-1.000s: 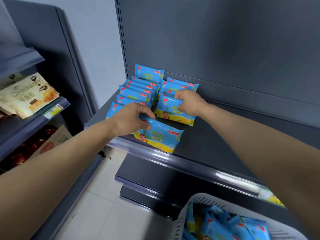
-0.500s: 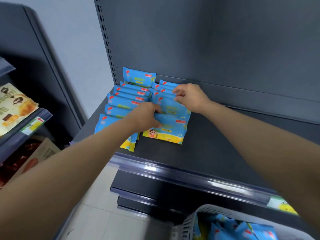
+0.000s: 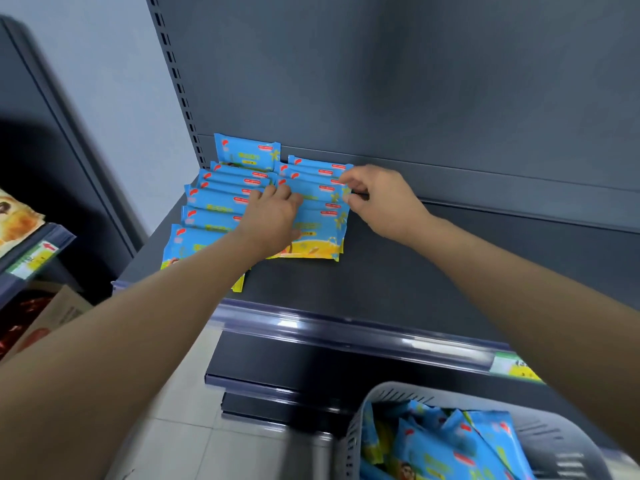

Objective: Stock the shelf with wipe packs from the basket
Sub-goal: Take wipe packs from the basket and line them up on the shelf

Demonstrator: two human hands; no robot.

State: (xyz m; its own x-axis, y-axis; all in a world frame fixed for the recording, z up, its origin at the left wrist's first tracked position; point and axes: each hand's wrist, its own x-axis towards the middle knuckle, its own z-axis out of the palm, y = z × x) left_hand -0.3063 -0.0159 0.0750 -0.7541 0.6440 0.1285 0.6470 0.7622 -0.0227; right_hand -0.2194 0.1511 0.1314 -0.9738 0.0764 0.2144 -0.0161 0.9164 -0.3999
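Blue wipe packs stand in two overlapping rows at the back left of the dark shelf (image 3: 433, 271): a left row (image 3: 214, 202) and a right row (image 3: 318, 216). My left hand (image 3: 273, 216) rests flat on the left side of the right row's front packs, fingers pressing them. My right hand (image 3: 377, 199) pinches the right edge of a pack in that same row with thumb and fingertips. A grey basket (image 3: 388, 400) with several more blue wipe packs (image 3: 446, 448) sits at the bottom right.
The shelf's grey back panel (image 3: 415, 81) rises behind the packs. A price rail (image 3: 346, 330) runs along the shelf's front edge, with a yellow-green label (image 3: 512, 367). Lower shelves (image 3: 277, 382) show beneath. A neighbouring shelf unit with snack packets (image 3: 17, 220) stands at the left.
My left hand carried the front pack from the shelf's edge back onto the right row. My right hand shifted to the row's right edge. The view moved closer and higher.
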